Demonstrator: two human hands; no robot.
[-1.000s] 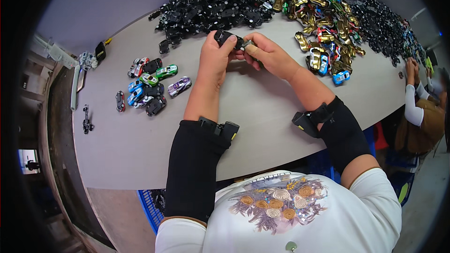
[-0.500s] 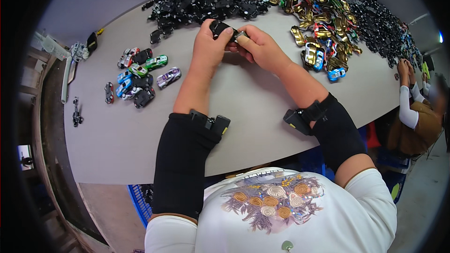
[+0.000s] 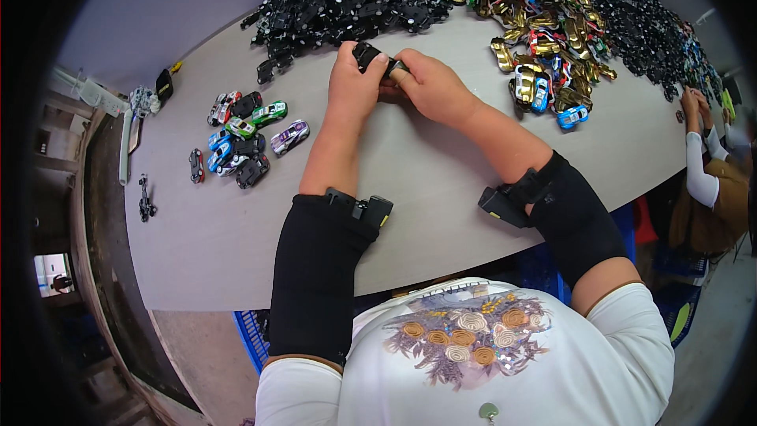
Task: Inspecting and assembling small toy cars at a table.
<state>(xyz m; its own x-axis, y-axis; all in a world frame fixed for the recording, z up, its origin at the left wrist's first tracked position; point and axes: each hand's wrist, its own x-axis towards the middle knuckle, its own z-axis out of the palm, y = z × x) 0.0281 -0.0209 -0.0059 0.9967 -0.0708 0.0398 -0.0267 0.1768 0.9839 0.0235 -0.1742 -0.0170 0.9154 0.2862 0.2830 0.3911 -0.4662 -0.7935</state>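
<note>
A black toy piece (image 3: 367, 54) was gripped by left hand (image 3: 352, 87) and right hand (image 3: 438, 93); seemingly whole cars (image 3: 290, 137) were grouped leftward, many loose parts (image 3: 347, 4) left heaped.

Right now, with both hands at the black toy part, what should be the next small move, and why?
Perhaps tilt the black toy part slightly toward the head camera: the left hand grips it, while the right hand covers its right end, so that end cannot be inspected from this view.
</note>
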